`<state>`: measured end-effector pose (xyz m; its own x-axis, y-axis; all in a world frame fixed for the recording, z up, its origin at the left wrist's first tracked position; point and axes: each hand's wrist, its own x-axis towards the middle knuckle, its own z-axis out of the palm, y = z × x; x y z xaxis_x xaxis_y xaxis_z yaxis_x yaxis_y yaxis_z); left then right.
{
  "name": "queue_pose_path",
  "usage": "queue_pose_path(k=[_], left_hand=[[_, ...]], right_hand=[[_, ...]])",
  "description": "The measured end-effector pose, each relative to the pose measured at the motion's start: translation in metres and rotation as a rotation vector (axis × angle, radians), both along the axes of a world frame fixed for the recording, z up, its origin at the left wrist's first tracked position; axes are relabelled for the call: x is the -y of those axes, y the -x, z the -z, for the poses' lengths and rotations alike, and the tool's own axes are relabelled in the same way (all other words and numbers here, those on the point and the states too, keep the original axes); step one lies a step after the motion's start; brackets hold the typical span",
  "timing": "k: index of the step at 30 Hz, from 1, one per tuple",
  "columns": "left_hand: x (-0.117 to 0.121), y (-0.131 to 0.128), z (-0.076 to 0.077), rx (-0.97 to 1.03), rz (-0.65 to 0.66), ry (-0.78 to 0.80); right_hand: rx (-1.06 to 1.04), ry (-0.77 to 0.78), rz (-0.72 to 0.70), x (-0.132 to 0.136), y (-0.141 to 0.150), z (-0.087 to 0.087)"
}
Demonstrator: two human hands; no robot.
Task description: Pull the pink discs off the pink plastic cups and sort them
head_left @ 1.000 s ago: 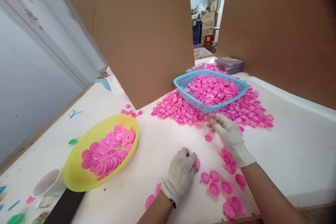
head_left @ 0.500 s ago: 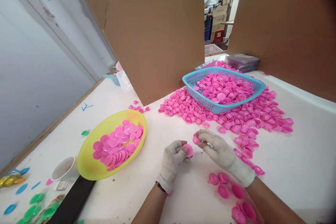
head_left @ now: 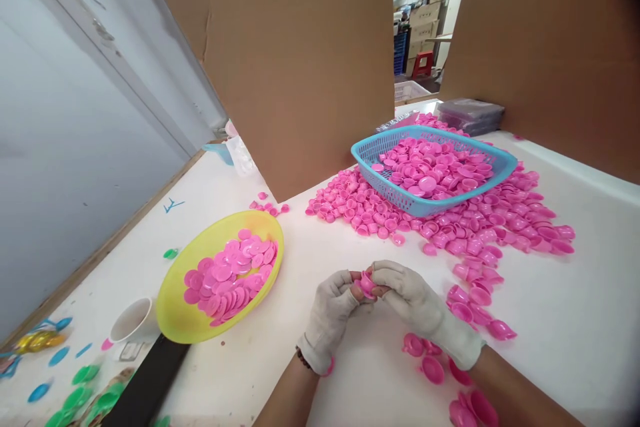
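White fingerless-tip gloves cover both hands, which meet above the white table. My left hand (head_left: 331, 310) is closed on a small pink toy saucer (head_left: 365, 293), gripping it by the edge. Against that saucer my right hand (head_left: 417, 297) pinches a small pink toy cup (head_left: 367, 279). Fingers partly hide both pieces, so I cannot tell whether they are joined. Left of my hands, a yellow bowl (head_left: 170, 280) holds many pink saucers (head_left: 233, 273). Several loose pink cups (head_left: 432, 369) lie beside my right forearm.
A blue basket (head_left: 385, 193) of pink pieces sits on a wide heap of pink cups (head_left: 345, 203). Cardboard panels (head_left: 300, 67) stand behind. At left are a white cup (head_left: 133, 320), a black bar (head_left: 150, 380) and green pieces (head_left: 77, 397).
My right hand has moved left and brought the cup up against the saucer in my left hand. The hands were apart before. The view has shifted slightly.
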<state>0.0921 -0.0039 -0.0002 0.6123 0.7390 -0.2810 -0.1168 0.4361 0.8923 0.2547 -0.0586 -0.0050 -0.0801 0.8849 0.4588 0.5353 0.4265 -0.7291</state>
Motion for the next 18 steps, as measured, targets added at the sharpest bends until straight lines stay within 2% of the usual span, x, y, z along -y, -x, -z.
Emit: queue_pose_path(k=[3,6,9,13,16,18], left_hand=[[0.001,-0.002,0.006,-0.022,-0.051,-0.025],[0.003,-0.003,0.007,-0.071,-0.065,-0.097],[0.004,0.001,0.006,-0.082,-0.063,-0.311],[0.002,0.011,0.001,0.022,-0.010,-0.704],[0.000,0.016,-0.007,0.036,0.054,-0.808],[0.000,0.017,-0.014,-0.006,0.053,-0.847]], right_hand=[[-0.087,0.099,-0.037,0.003,0.004,-0.007],[-0.091,0.198,0.030,0.007,0.012,-0.011],[-0.113,0.215,0.072,0.011,0.018,-0.012],[-0.157,0.177,-0.006,0.016,0.020,-0.018],[-0.156,0.121,-0.059,0.020,0.020,-0.024],[-0.129,0.087,-0.088,0.021,0.020,-0.024]])
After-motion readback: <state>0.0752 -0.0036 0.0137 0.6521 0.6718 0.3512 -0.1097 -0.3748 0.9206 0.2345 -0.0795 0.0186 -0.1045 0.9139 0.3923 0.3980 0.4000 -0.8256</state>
